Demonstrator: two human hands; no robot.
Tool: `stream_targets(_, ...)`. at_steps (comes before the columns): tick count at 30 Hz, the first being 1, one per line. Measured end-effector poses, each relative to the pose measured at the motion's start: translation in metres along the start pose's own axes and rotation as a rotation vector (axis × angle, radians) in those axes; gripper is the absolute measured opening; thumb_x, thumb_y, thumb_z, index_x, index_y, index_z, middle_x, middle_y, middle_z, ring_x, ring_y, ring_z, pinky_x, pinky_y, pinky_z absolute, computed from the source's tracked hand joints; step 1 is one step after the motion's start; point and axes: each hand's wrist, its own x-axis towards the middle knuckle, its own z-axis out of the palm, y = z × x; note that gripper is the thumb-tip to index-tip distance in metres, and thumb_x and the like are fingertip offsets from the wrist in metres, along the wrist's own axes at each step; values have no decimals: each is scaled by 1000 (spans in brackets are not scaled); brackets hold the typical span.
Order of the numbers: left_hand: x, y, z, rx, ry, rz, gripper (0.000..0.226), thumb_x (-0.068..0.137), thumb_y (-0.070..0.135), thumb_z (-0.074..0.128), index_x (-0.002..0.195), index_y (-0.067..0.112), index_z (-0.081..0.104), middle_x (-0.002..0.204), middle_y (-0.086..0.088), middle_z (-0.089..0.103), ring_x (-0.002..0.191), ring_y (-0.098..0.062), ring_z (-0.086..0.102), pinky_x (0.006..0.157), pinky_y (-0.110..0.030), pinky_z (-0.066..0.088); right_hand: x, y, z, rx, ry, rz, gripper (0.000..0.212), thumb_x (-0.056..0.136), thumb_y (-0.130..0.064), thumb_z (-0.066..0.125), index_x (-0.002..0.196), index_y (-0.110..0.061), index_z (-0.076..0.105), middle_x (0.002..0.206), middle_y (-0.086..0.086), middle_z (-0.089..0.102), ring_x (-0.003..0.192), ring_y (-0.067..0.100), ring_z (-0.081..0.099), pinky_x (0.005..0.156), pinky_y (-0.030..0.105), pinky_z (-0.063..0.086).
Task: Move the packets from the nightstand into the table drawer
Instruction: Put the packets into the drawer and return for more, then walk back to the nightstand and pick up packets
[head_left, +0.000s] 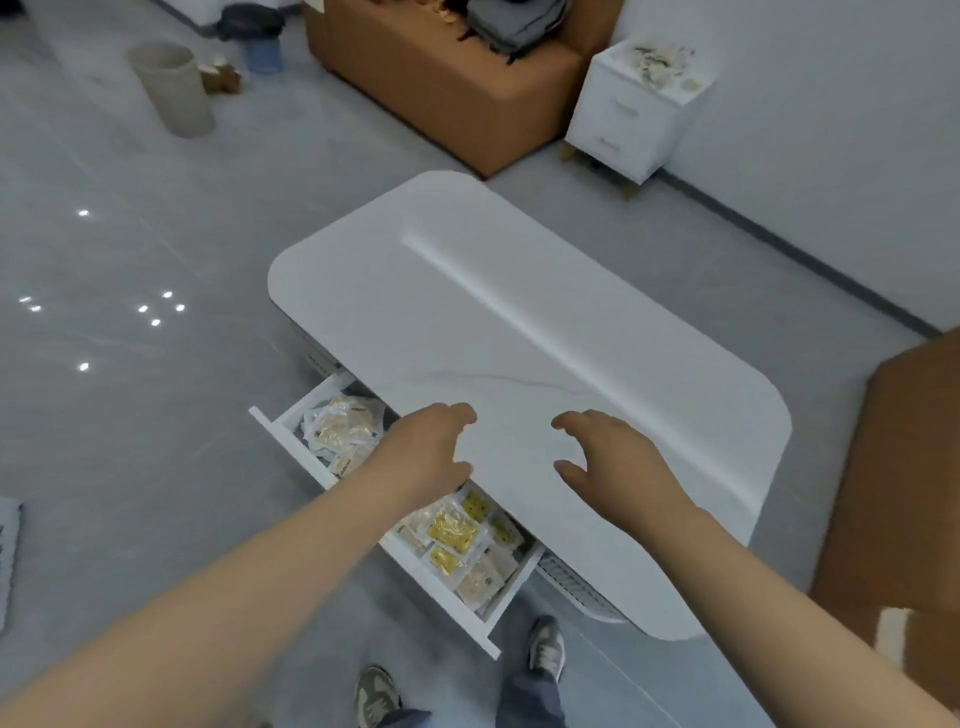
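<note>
left hand (431, 457), right hand (618, 462): loose, empty | packets (452, 530): clear, yellow-filled, in open drawer (436, 587)

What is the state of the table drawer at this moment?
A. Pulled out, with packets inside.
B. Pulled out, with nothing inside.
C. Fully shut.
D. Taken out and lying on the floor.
A: the drawer juts out from under the table, and packets lie in it.

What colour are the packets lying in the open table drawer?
The packets are whitish with yellow or gold centres; head view shows them.
</note>
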Motion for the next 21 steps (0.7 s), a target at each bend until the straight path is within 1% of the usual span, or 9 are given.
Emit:
stream_targets(2, -9, 40, -23, 78, 7, 99, 59, 89, 29, 61, 142, 23, 36, 139, 1, 45, 120, -18, 50, 98, -29, 42, -33, 11, -36, -9, 42, 47, 42, 93, -29, 51, 135, -27, 43, 127, -7, 54, 114, 15, 52, 90, 28, 44)
stream_targets(5, -23, 102, -48, 163, 19, 253, 58, 90, 33, 59, 142, 24, 35, 140, 2, 44, 123, -17, 48, 97, -27, 39, -86, 31, -82, -9, 116, 129, 42, 93, -30, 52, 134, -28, 44, 127, -8, 54, 114, 13, 52, 91, 26, 43)
stream_targets(9, -50, 184, -64, 222, 54, 424, 56, 90, 35, 60, 140, 26, 37, 139, 6, 45, 124, -15, 47, 100, -26, 39, -157, 60, -137, -36, 185, 211, 42, 93, -34, 51, 134, -31, 43, 128, -10, 52, 115, 11, 51, 91, 26, 43)
stream_targets(13, -81, 259, -70, 253, 141, 577, 53, 89, 33, 59, 138, 28, 40, 137, 8, 46, 124, -13, 46, 102, -25, 38, -227, 91, -185, -82, 284, 259, 45, 92, -37, 53, 135, -32, 42, 132, -11, 51, 117, 10, 51, 96, 26, 42)
stream_targets(17, -124, 336, -65, 282, 219, 713, 50, 90, 36, 58, 136, 31, 40, 135, 12, 47, 122, -10, 46, 98, -22, 37, -308, 119, -226, -126, 397, 298, 46, 90, -39, 54, 134, -33, 42, 130, -11, 52, 118, 9, 50, 98, 24, 41)
stream_targets(19, -149, 375, -59, 258, 255, 771, 49, 89, 38, 58, 135, 33, 41, 133, 15, 48, 120, -7, 46, 95, -20, 37, -355, 135, -243, -141, 445, 318, 46, 90, -40, 55, 134, -34, 43, 129, -12, 52, 117, 8, 51, 96, 22, 41)
stream_targets(21, -171, 410, -48, 220, 280, 819, 48, 90, 39, 58, 134, 34, 42, 130, 19, 48, 119, -3, 46, 89, -15, 35, -401, 151, -258, -166, 489, 331, 45, 89, -40, 55, 132, -35, 43, 128, -13, 52, 117, 7, 50, 96, 22, 40)
